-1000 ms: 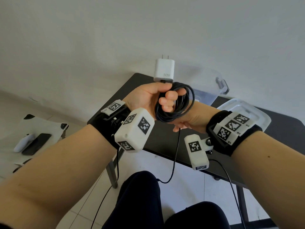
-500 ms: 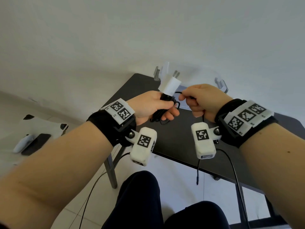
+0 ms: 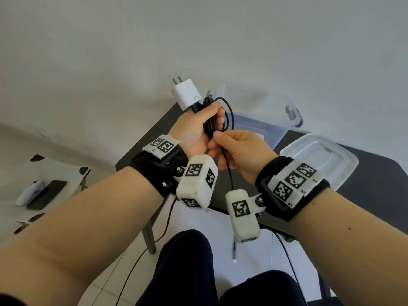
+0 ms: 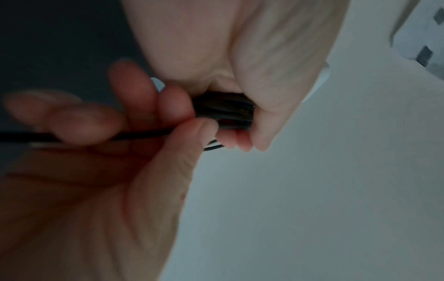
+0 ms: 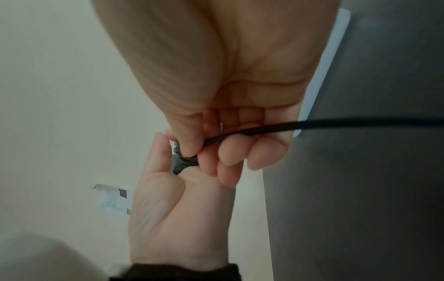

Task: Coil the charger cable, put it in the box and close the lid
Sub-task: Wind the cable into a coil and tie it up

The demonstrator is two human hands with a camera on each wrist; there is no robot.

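My left hand (image 3: 196,129) grips the coiled black charger cable (image 3: 212,120) in its fist, held up above the table's near corner. The white plug (image 3: 186,94) sticks out above the thumb, prongs up. My right hand (image 3: 236,149) sits just right of and below the coil and pinches the loose strand (image 3: 228,173) between thumb and fingers. The tail hangs down to its connector (image 3: 234,250) over my lap. In the left wrist view the coil (image 4: 223,112) fills the fist. In the right wrist view the strand (image 5: 336,122) runs off to the right from the pinch.
The clear plastic box (image 3: 260,111) stands open on the dark table (image 3: 364,195) behind my hands, its lid (image 3: 320,155) lying flat to its right. A phone (image 3: 47,194) and a white device (image 3: 28,194) lie on the floor at the left. My knees (image 3: 187,272) are below.
The left hand has risen and turned the plug upright. The right hand came down from above the coil to just below it, still on the strand. The hanging tail is shorter than a second ago.
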